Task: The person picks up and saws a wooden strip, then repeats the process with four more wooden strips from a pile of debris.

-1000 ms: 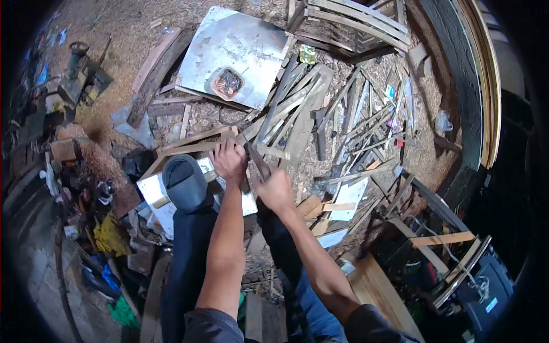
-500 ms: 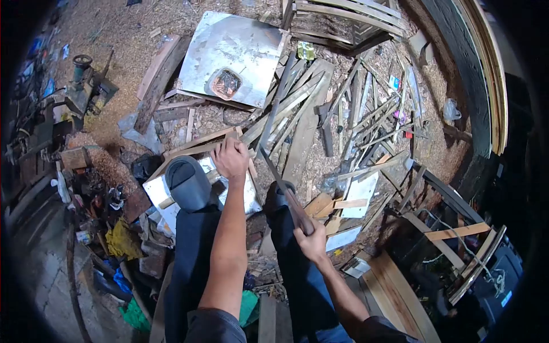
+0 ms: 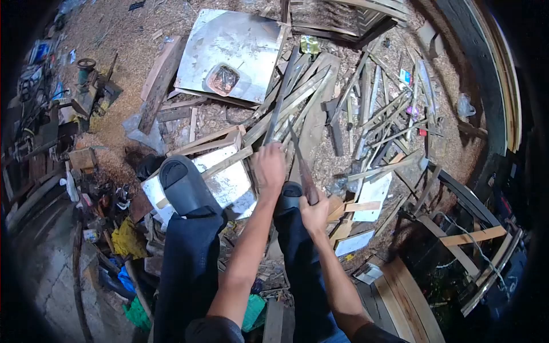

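Note:
My right hand (image 3: pixel 314 215) is closed round the brown handle of a long, narrow, dark-bladed tool (image 3: pixel 303 166), its blade pointing up and away. To its left, my left hand (image 3: pixel 270 167) is smeared by motion at the near end of a long dark strip (image 3: pixel 281 100); its grip is unclear. Beside that hand, a short wooden piece (image 3: pixel 227 162) lies slanted over a white, stained board (image 3: pixel 229 186). My feet, in dark sandals (image 3: pixel 191 186), are on either side of my left hand.
A pale square panel (image 3: pixel 246 43) holding a tub of nails (image 3: pixel 223 79) lies ahead. Scattered wood strips (image 3: pixel 383 123) cover the ground at the right. Planks (image 3: pixel 400 297) lie at the lower right, a metal machine (image 3: pixel 86 86) stands at the left, and a yellow cloth (image 3: pixel 128 239) lies lower left.
My left hand has moved right, from the wooden piece by the white board to the dark strip's near end. My right hand and the tool have shifted up, the blade now more upright.

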Demonstrator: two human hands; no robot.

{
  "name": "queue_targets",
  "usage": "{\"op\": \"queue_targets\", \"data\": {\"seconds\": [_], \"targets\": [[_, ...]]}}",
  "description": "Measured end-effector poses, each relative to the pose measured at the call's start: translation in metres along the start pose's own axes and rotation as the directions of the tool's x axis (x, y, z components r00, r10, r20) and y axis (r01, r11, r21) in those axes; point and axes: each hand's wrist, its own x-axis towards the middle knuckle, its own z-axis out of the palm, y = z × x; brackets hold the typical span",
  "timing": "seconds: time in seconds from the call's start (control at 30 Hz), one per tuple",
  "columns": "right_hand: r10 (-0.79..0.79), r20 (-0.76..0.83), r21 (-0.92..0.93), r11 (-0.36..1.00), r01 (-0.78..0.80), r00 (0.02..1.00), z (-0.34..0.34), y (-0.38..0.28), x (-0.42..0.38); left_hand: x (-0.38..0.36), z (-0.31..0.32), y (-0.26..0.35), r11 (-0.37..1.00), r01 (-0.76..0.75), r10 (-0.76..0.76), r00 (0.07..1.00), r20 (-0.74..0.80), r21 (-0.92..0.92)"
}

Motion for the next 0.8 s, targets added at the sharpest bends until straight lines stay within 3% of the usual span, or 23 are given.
{"op": "queue_targets", "data": {"seconds": [0.03, 0.1, 0.13, 0.17, 0.2, 0.23, 0.27, 0.3, 0.43, 0.5, 0.53, 0.57, 0.63, 0.7, 0.77, 0.8], "targets": [[0.005, 0.006, 0.005, 1.000, -0.005, 1.000, 0.004, 0.011, 0.007, -0.002, 0.014, 0.003, 0.999, -0.026, 0.024, 0.999, 0.049, 0.045], [0.091, 0.040, 0.050, 0.994, -0.093, 0.995, 0.008, 0.031, 0.022, -0.005, 0.033, -0.002, 0.999, 0.023, -0.016, 0.983, 0.184, -0.034], [0.111, 0.039, 0.060, 0.992, -0.113, 0.993, 0.009, 0.036, 0.027, -0.007, 0.058, -0.014, 0.999, 0.030, -0.023, 0.984, 0.176, -0.037], [0.104, 0.036, 0.052, 0.993, -0.105, 0.994, 0.009, 0.042, 0.030, -0.008, 0.086, -0.029, 0.968, 0.246, -0.250, 0.963, 0.099, 0.047], [0.042, 0.018, 0.011, 0.999, -0.042, 0.999, 0.008, 0.045, 0.033, -0.010, 0.114, -0.044, 0.882, 0.460, -0.463, 0.886, 0.006, 0.108], [-0.024, 0.001, -0.034, 0.999, 0.024, 1.000, 0.006, 0.041, 0.038, -0.007, 0.125, -0.057, 0.809, 0.575, -0.587, 0.802, 0.110, 0.126], [0.042, 0.038, -0.050, 0.998, -0.040, 0.998, 0.003, 0.038, 0.040, -0.005, 0.137, -0.066, 0.766, 0.626, -0.642, 0.744, 0.182, 0.145], [0.034, 0.033, -0.063, 0.998, -0.032, 0.999, 0.001, 0.036, 0.043, -0.002, 0.142, -0.070, 0.725, 0.667, -0.686, 0.681, 0.256, 0.170], [-0.005, 0.075, -0.034, 0.999, 0.007, 0.997, 0.007, 0.044, 0.061, -0.007, 0.172, -0.098, 0.784, 0.562, -0.617, 0.753, 0.229, 0.264], [0.015, 0.057, -0.011, 1.000, -0.014, 0.998, 0.008, 0.043, 0.067, -0.006, 0.174, -0.100, 0.609, 0.788, -0.744, 0.524, 0.415, 0.096], [0.010, 0.059, -0.006, 1.000, -0.010, 0.998, 0.010, 0.040, 0.068, -0.012, 0.172, -0.091, 0.759, 0.624, -0.649, 0.700, 0.299, 0.186], [-0.022, 0.026, -0.017, 1.000, 0.022, 0.999, 0.010, 0.036, 0.066, -0.018, 0.166, -0.085, 0.759, 0.622, -0.649, 0.702, 0.294, 0.191], [-0.055, -0.008, -0.017, 0.998, 0.055, 0.998, 0.011, 0.030, 0.061, -0.029, 0.149, -0.075, 0.777, 0.620, -0.557, 0.756, 0.344, -0.107], [-0.071, -0.042, -0.037, 0.997, 0.069, 0.997, 0.007, 0.025, 0.055, -0.046, 0.138, -0.067, 0.803, 0.497, -0.422, 0.864, 0.274, -0.330], [-0.082, -0.042, -0.017, 0.997, 0.081, 0.996, 0.001, 0.016, 0.047, -0.043, 0.072, -0.033, 0.763, 0.557, -0.404, 0.807, 0.431, -0.328], [-0.044, -0.030, -0.003, 0.999, 0.044, 0.999, -0.004, 0.007, 0.041, -0.051, 0.050, -0.019, 0.766, 0.554, -0.405, 0.810, 0.423, -0.327]]}}
